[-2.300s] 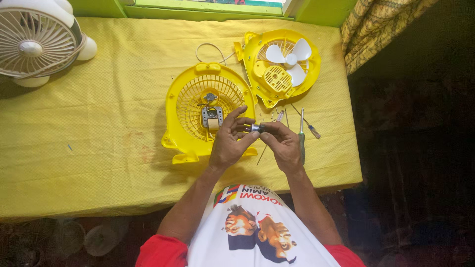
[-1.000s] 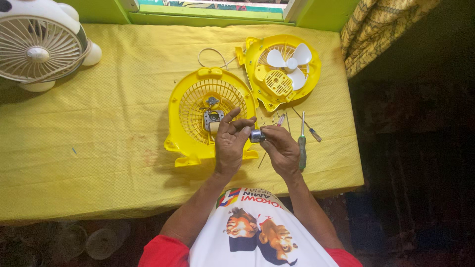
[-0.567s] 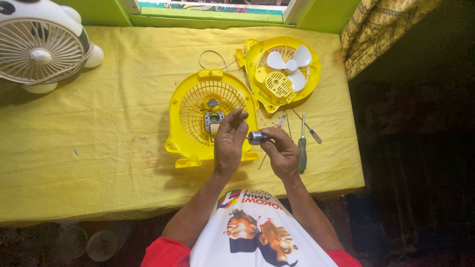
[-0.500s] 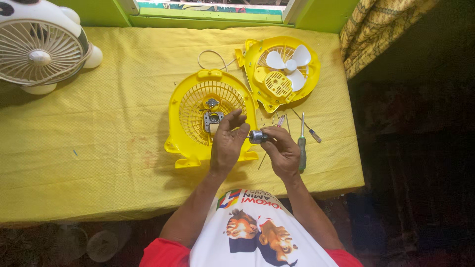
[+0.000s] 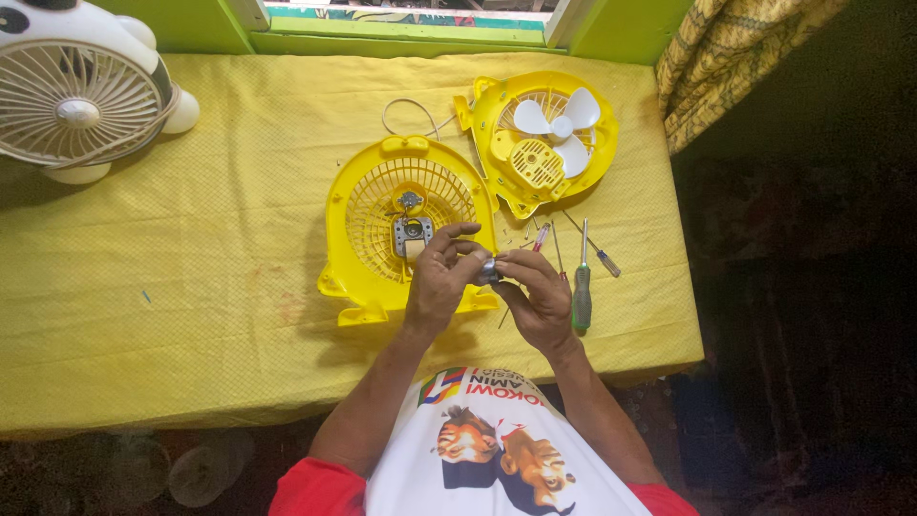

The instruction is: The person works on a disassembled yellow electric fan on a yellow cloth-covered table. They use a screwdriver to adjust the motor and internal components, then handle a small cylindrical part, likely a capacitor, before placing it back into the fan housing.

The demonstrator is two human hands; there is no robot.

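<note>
Head view, small motor point(image 5: 488, 271) between both hands' grip

Premises appear domestic, used as an informal repair spot. A table point(image 5: 143, 287) under a yellow cloth stands against a green-painted window frame point(image 5: 401, 33), with a patterned curtain point(image 5: 735, 57) at the right. On it lie a dismantled yellow fan housing point(image 5: 373, 239), its second half with white blades point(image 5: 544, 134), loose screwdrivers point(image 5: 581, 287), and an intact white fan point(image 5: 81, 105). Floor dim and bare.
</note>
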